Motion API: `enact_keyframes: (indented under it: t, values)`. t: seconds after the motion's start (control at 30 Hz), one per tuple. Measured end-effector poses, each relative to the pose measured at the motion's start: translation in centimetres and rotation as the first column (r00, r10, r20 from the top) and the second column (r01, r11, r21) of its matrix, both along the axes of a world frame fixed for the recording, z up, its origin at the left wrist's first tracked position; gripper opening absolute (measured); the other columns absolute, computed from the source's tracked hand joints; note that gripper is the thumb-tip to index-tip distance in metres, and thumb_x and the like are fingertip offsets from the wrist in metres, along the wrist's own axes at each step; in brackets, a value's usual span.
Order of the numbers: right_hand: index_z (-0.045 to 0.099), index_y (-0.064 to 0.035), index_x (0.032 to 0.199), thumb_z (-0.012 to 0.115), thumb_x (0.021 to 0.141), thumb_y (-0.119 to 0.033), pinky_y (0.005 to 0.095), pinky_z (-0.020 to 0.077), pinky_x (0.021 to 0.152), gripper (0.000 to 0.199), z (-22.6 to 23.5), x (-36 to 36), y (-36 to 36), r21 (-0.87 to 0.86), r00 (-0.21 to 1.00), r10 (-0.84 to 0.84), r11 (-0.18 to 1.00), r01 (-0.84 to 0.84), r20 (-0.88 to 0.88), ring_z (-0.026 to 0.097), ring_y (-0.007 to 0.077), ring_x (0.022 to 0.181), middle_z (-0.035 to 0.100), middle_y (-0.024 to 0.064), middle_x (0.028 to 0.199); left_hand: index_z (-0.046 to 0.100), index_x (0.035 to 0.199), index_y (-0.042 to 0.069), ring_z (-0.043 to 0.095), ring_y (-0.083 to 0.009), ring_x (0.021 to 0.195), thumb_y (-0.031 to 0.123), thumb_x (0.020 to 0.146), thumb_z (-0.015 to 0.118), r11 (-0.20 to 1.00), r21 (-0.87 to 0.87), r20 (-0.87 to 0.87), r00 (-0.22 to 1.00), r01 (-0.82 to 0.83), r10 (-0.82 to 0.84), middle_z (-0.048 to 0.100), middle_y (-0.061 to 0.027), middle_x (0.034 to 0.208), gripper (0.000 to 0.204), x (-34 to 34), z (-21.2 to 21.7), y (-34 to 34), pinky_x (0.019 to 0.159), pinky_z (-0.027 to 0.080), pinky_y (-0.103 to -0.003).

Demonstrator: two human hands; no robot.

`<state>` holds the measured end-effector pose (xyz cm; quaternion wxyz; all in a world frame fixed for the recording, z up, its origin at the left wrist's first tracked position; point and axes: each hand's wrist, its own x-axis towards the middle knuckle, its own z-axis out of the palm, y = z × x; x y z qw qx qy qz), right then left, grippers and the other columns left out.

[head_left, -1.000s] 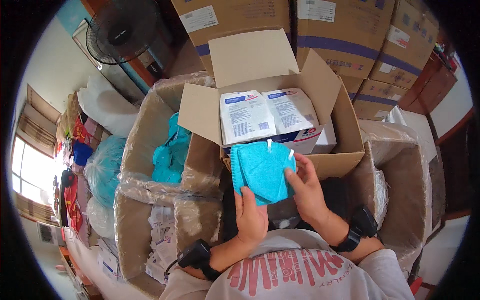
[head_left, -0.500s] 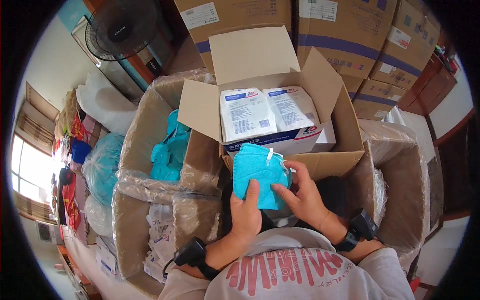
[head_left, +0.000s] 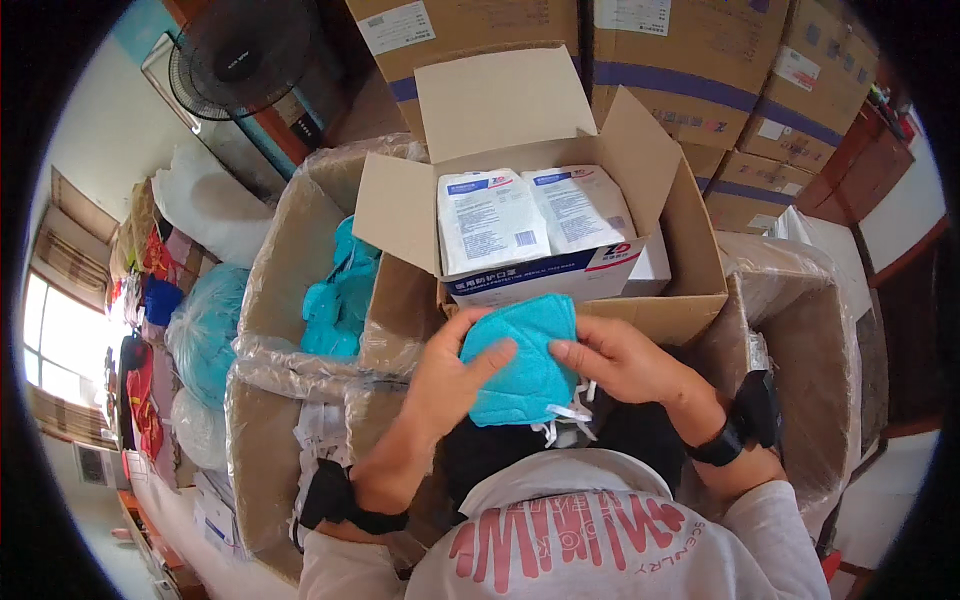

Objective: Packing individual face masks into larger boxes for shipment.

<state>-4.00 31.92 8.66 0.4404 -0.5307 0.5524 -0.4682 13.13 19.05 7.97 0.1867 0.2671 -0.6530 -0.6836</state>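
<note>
A turquoise folded face mask (head_left: 522,372) hangs in front of my body, held between both hands. My left hand (head_left: 441,372) grips its left side, thumb lying on the front face and fingers behind. On the other side my right hand (head_left: 627,362) pinches the upper right edge, thumb on the front. White ear straps (head_left: 568,416) dangle from the mask's lower right corner. Just beyond it stands an open carton (head_left: 540,277) with two white printed packets (head_left: 493,220) upright inside. My fingertips behind the mask are hidden.
More turquoise masks (head_left: 341,300) lie in a plastic-lined box (head_left: 285,262) at left. A lined box (head_left: 262,470) nearer me holds white packets. Another lined box (head_left: 808,370) stands at right. Stacked cartons (head_left: 680,75) and a black fan (head_left: 240,60) are at the back.
The mask has turned over so its straps moved from the top to the lower right corner. My left hand has moved up and left along its side.
</note>
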Motion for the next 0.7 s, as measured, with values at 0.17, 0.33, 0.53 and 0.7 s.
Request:
enact_keyframes:
  t: [0.17,0.33,0.53,0.7]
  values:
    - [0.053,-0.0004,0.107,0.044,0.093,-0.025,0.0249,0.0430,0.077,0.029,-0.9,0.4,-1.4,-0.047,0.808,-0.355,0.904,0.425,0.469,0.051,0.0069,0.087,0.057,0.0010,0.096,0.021,0.135,0.004,0.033,-0.0215,0.124,0.040,0.076,0.062,0.906,0.274,-0.541,0.831,0.323,-0.133,0.030,-0.0103,0.136,0.080,-0.3,-1.9,0.1,0.103,0.026,-0.036]
    - [0.052,-0.0016,0.110,0.044,0.093,-0.027,0.0234,0.0416,0.080,0.032,-1.5,2.8,-2.6,0.046,0.682,-0.422,0.867,0.496,0.597,0.052,0.0076,0.088,0.058,0.0009,0.097,0.039,0.125,0.004,0.046,-0.0196,0.107,0.024,0.085,0.057,0.993,-0.099,-0.208,0.975,0.063,-0.083,0.048,-0.0086,0.119,0.049,-3.5,-2.3,3.4,0.090,0.037,-0.033]
    - [0.054,-0.0029,0.100,0.042,0.094,-0.027,0.0215,0.0410,0.066,0.027,-2.1,1.5,-1.2,-0.038,0.856,-0.187,0.972,0.233,0.483,0.048,0.0056,0.073,0.053,-0.0010,0.081,0.045,0.118,0.003,0.051,-0.0180,0.100,0.034,0.091,0.045,0.979,0.203,-0.213,0.974,-0.035,0.079,0.054,-0.0097,0.110,0.041,-4.3,-2.5,0.6,0.086,0.041,-0.032]
    - [0.054,-0.0043,0.094,0.038,0.095,-0.025,0.0190,0.0326,0.056,0.027,-1.9,-0.5,0.8,0.150,0.906,-0.080,0.989,0.019,0.416,0.035,0.0048,0.061,0.041,-0.0043,0.067,0.045,0.116,-0.003,0.052,-0.0252,0.104,0.042,0.091,0.039,0.743,0.640,-0.401,0.910,0.196,0.105,0.054,-0.0170,0.113,0.053,-3.6,-1.3,-0.5,0.092,0.039,-0.039]
